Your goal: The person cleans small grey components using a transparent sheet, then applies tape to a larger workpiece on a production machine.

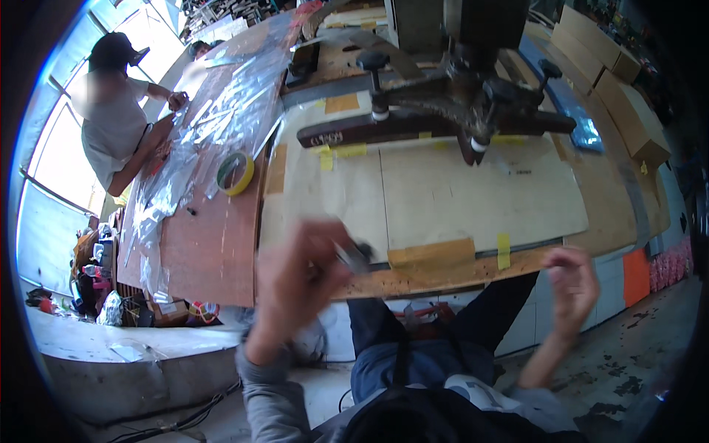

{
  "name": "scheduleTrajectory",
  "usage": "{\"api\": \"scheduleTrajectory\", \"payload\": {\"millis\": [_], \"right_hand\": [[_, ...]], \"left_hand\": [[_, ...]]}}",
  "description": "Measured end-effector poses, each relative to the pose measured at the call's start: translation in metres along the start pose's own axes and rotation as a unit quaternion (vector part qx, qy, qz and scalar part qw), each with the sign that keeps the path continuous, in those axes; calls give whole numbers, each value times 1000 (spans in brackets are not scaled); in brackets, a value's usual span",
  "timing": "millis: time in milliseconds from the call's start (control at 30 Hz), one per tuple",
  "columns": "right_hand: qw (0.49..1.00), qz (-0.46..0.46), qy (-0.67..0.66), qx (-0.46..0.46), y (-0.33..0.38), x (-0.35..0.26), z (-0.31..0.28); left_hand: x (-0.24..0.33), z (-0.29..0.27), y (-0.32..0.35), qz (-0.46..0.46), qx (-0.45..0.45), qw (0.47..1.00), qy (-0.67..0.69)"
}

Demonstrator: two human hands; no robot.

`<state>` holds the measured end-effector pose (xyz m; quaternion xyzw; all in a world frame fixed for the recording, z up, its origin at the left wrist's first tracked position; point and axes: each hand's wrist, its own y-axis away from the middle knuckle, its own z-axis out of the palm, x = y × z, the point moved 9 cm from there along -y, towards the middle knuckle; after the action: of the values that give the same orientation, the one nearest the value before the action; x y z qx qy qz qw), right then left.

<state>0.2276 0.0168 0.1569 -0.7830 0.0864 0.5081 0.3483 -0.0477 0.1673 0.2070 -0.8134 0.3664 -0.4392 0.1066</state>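
Observation:
My left hand (pixel 306 269) is raised over the near left edge of the pale board, smeared by motion. Its fingers are closed on a small dark and silvery object (pixel 357 257) whose kind I cannot make out. At the near right, my right hand (pixel 572 288) hovers by the table's front edge, fingers loosely bent and apart, holding nothing. The pale board (pixel 443 196) lies flat before me, with brown tape (pixel 432 258) and yellow tape (pixel 504 251) along its near edge. Over its far part stands a dark metal press frame (pixel 436 122) with a long bar and black knobs.
A yellow tape roll (pixel 235 173) sits on the reddish-brown table (pixel 214 244) at left, beside crumpled clear plastic sheets (pixel 221 111). Another person (pixel 118 125) works across that table. Cardboard boxes (pixel 628 111) and a blue plastic package (pixel 583 133) lie at the far right.

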Motion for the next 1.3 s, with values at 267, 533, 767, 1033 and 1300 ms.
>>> {"api": "scheduleTrajectory", "payload": {"millis": [267, 533, 767, 1033, 1300], "right_hand": [[964, -157, -171, -132, 28, -70, 85], [951, -36, -284, -119, 42, -33, 73], [910, 39, -404, -86, 47, -21, 66], [896, 80, -430, -76, 47, -13, 69], [905, 98, -407, -81, 47, -9, 72]], "left_hand": [[63, 57, 50, 84, -28, 996, 31], [61, 96, 56, 58, -106, 977, 177], [39, 125, 62, -110, -132, 877, 448], [27, 136, 69, -189, -109, 816, 535], [19, 130, 70, -226, -76, 836, 493]]}}
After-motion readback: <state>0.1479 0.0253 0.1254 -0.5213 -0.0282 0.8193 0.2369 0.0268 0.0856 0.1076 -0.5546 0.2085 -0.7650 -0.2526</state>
